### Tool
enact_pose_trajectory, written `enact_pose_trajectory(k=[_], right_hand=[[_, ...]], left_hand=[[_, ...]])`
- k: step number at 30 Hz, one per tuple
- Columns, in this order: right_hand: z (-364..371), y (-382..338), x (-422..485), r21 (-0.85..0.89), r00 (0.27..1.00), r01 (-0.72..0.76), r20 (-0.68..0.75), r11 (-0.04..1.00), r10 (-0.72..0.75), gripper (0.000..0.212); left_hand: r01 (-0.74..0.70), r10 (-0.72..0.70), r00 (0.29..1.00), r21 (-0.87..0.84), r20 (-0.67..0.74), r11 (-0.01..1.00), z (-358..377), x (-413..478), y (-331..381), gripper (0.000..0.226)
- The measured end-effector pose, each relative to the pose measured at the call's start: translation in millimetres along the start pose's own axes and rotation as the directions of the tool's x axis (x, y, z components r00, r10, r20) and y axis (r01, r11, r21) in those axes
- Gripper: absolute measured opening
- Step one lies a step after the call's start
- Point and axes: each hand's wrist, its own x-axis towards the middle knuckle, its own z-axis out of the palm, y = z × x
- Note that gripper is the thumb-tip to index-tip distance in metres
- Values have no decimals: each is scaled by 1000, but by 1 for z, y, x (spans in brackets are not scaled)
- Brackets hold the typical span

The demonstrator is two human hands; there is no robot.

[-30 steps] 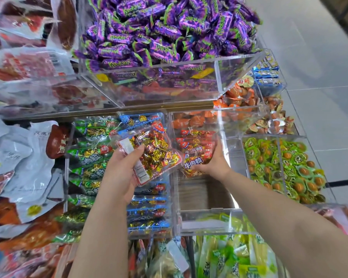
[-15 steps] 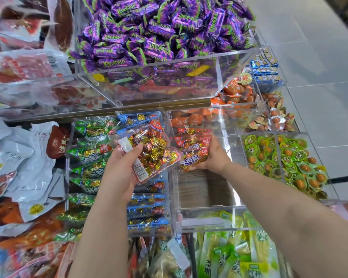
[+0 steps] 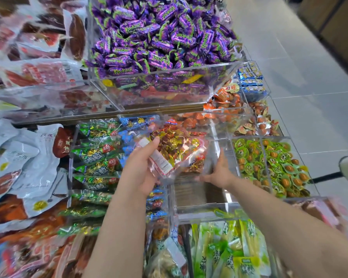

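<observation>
Two hands (image 3: 141,169) (image 3: 219,173), one bag (image 3: 177,149), half-bare bin (image 3: 197,195)

Purple sweets (image 3: 159,37) at 12 o'clock; green jelly cups (image 3: 269,167) at 3 o'clock; white pouches (image 3: 28,157) at 9 o'clock.

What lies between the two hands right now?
The clear bag of gold-wrapped sweets, held in the left hand, spans the stretch to the right hand. The head view shows it; whether the right hand touches it is unclear.
</observation>
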Motion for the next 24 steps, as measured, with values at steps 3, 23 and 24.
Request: enact_pose_trajectory(k=[3,23,24], right_hand=[[-19,-31,-47,-16,930,330,-169,944,-327,116],[-13,-53,-13,-568,957,287,130,771,-260,16],[-4,-49,-6,-573,958,280,119,770,-260,29]], left_hand=[[156,-154,979,-7,135,988,11,-4,1,42],[20,371,923,946,106,-322,-16,37,-27,102],[23,369,923,946,104,-324,-16,39,-28,102]])
